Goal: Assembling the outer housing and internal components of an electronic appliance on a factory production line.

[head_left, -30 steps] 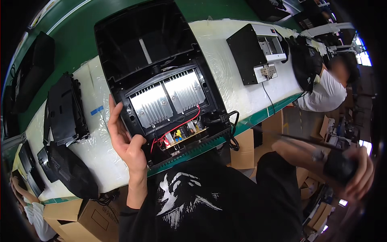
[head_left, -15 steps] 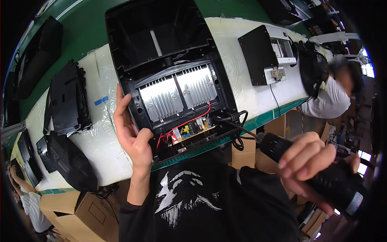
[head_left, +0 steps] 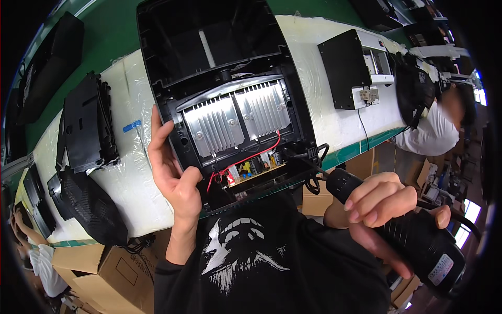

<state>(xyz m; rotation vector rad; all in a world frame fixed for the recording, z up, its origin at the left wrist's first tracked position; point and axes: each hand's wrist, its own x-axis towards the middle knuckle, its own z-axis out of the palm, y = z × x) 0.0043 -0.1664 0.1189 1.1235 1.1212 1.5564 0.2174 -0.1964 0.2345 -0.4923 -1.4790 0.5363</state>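
An opened black plastic housing [head_left: 157, 57] lies across the bench in front of me. Two silver finned heat sinks [head_left: 213, 125] sit inside it, with a small circuit board [head_left: 256, 171] and red wires at its near side. My left hand [head_left: 180, 183] grips the housing's left wall, thumb on the near corner and fingers along the outside. My right hand [head_left: 384, 201] is wrapped round a black electric screwdriver [head_left: 426, 246]. Its bit points left at the housing's near right corner, beside a black cable [head_left: 312, 154]; whether the tip touches anything is hidden.
Black plastic panels [head_left: 86, 125] and a black mesh bag [head_left: 91, 209] lie on the bench's left. A black-and-white device [head_left: 345, 70] stands on the right, near another person [head_left: 431, 128]. Cardboard boxes [head_left: 112, 272] are below the bench edge; a second person is at far left.
My right hand and the screwdriver have moved left, bringing the bit closer to the housing's near right corner. The housing appears slightly further right in view, my left hand still on it.
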